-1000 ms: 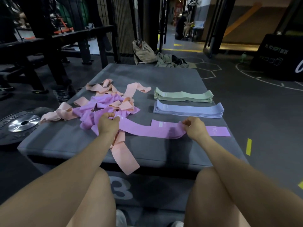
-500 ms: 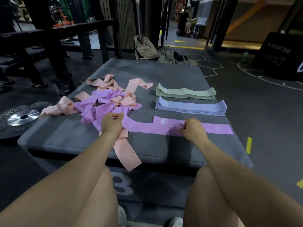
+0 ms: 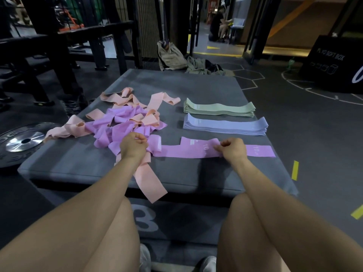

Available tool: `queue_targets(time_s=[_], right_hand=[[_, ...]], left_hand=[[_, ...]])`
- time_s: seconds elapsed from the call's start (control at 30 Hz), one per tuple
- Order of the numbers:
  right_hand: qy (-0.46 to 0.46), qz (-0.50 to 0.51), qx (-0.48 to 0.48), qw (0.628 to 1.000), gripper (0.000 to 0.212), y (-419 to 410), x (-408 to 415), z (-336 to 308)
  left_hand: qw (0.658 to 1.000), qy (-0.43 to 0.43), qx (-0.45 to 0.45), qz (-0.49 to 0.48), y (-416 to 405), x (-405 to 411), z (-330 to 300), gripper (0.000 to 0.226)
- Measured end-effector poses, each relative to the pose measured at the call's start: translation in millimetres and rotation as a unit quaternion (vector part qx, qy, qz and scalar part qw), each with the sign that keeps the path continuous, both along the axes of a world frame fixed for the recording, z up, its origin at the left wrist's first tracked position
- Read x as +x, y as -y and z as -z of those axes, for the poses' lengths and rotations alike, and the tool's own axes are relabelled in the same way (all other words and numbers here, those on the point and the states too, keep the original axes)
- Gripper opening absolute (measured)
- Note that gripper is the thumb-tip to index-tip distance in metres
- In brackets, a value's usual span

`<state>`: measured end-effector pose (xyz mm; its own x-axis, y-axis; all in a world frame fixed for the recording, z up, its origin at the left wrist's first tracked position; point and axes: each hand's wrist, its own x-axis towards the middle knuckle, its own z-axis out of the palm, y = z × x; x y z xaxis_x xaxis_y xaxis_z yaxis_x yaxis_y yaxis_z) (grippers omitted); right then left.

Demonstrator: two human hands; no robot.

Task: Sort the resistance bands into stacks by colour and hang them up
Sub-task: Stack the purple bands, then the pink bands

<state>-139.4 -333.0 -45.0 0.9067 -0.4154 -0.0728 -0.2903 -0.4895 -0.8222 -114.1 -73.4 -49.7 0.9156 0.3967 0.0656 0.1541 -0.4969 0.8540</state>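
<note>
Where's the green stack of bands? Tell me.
In the head view, the green stack lies on the right half of the grey box, farthest from the person, just behind the blue stack and right of the tangled pile.

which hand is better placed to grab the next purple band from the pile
Left. The left hand sits at the tangled pile's near edge; the right hand pinches the flat purple band, away from it.

Bare mat (image 3: 196, 83) beyond band stacks (image 3: 220, 109)

You had a flat purple elastic band (image 3: 196, 151) with white print on the grey padded box (image 3: 176, 83), beside folded stacks in sage green (image 3: 219, 109) and lavender blue (image 3: 225, 127), plus tangled peach strips (image 3: 135, 102).
</note>
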Motion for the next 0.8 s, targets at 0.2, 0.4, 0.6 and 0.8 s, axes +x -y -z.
queue_targets(time_s=[0.2, 0.4, 0.6, 0.8], right_hand=[[0.04, 0.111, 0.145, 0.982, 0.02, 22, -3, -10], [0.047, 0.165, 0.17, 0.97, 0.03, 66, -3, -25], [0.04, 0.193, 0.096, 0.976, 0.017, 114, -10, -25], [0.023, 0.202, 0.043, 0.978, 0.013, 141, -12, -11]], left_hand=[[0.999, 0.026, -0.003, 0.019, -1, 7, -14, 0.016], [0.993, 0.017, -0.115, 0.027, 19, 18, -41, 0.024], [0.978, -0.015, -0.206, 0.037, 65, 38, -22, 0.031], [0.976, -0.064, -0.204, 0.049, 96, 57, 4, 0.029]])
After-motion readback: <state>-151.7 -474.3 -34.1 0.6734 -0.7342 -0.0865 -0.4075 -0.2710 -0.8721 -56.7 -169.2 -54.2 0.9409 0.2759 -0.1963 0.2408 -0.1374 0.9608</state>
